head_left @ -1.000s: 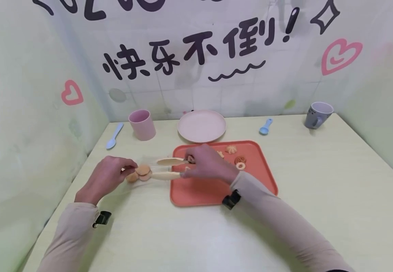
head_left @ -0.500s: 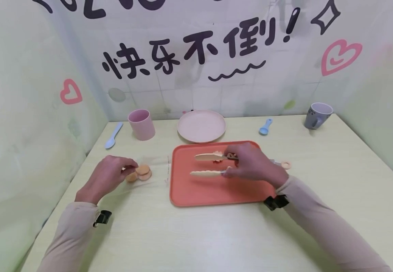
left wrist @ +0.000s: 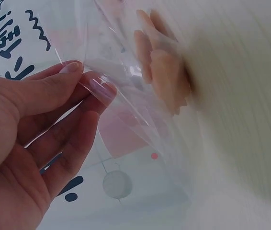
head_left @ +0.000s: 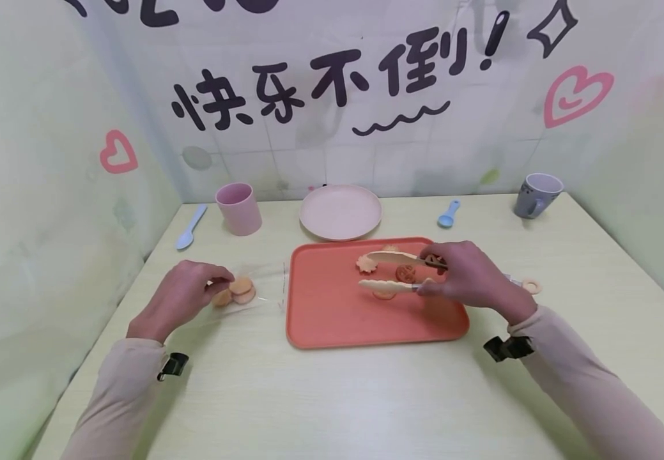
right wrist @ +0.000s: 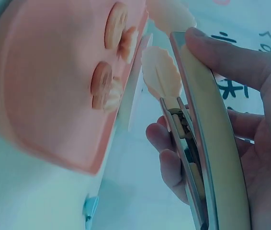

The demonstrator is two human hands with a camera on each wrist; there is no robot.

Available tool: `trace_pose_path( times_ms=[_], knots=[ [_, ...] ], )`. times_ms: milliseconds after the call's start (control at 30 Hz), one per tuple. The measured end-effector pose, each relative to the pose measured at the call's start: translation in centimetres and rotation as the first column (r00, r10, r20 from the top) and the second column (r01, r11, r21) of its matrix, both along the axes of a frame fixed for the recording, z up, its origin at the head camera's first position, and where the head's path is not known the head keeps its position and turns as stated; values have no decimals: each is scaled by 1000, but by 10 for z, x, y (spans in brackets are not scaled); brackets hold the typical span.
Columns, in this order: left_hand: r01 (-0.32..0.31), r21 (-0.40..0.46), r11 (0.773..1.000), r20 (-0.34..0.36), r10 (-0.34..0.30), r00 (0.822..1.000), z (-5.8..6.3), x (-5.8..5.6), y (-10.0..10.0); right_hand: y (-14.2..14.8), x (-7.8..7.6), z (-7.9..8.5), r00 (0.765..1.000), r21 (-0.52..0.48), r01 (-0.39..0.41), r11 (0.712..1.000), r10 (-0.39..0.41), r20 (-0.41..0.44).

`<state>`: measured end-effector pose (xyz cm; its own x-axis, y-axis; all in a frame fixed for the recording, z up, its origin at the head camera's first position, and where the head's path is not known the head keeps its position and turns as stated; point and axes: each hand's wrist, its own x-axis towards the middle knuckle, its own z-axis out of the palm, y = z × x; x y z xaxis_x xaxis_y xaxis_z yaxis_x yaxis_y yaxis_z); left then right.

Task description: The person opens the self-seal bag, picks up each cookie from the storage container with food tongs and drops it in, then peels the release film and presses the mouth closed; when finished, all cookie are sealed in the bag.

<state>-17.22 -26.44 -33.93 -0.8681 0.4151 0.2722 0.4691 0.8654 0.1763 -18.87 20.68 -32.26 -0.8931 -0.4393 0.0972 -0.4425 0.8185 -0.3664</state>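
Biscuit-like pieces, at least four, on the orange tray: one pale and flower-shaped [head_left: 366,264], one reddish-brown [head_left: 406,274], one under the lower tong arm, one partly hidden at the back. Three more pieces [head_left: 242,287] show inside a clear bag [head_left: 268,281], flat on the table just left of the tray [head_left: 332,319].

Tongs [head_left: 392,257], one pair, cream tips, ring at the rear end. Over the tray's right half, tips toward the bag, arms parted, nothing gripped between them.

Step in hand, as judged: picking out a tray piece with the tongs, for transfer into the bag. Next move would call for lining the tips up on either side of one piece, lowering, then squeezing; the bag's mouth, facing the tray, should stay lifted.

Right hand [head_left: 470,271]: clamped on the tongs, thumb along one handle, fingers curled about the other; forearm reaching in from the lower right.

Left hand [head_left: 185,291]: thumb and fingers together, pinching the bag's film; forearm rising from the lower left, wrist arched above the table.

Behind: pink plate [head_left: 340,213], pink cup [head_left: 239,209], blue spoon [head_left: 191,227], smaller blue spoon [head_left: 448,214], grey-violet mug [head_left: 537,195].
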Motion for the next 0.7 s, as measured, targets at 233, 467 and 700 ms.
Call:
trace_pose_path(
  times_ms=[233, 467, 700],
  knots=[
    [1, -4, 1000, 0, -1, 1000, 1, -1, 0, -1, -11, 2, 998, 42, 49, 998, -50, 38],
    [-2, -12, 1000, 13, 2, 1000, 1, -1, -2, -7, -19, 0, 996, 70, 61, 996, -65, 61],
    [-8, -5, 1000, 30, 8, 1000, 2, -1, -4, -9, -23, -1, 998, 71, 43, 997, -46, 46]
  ],
)
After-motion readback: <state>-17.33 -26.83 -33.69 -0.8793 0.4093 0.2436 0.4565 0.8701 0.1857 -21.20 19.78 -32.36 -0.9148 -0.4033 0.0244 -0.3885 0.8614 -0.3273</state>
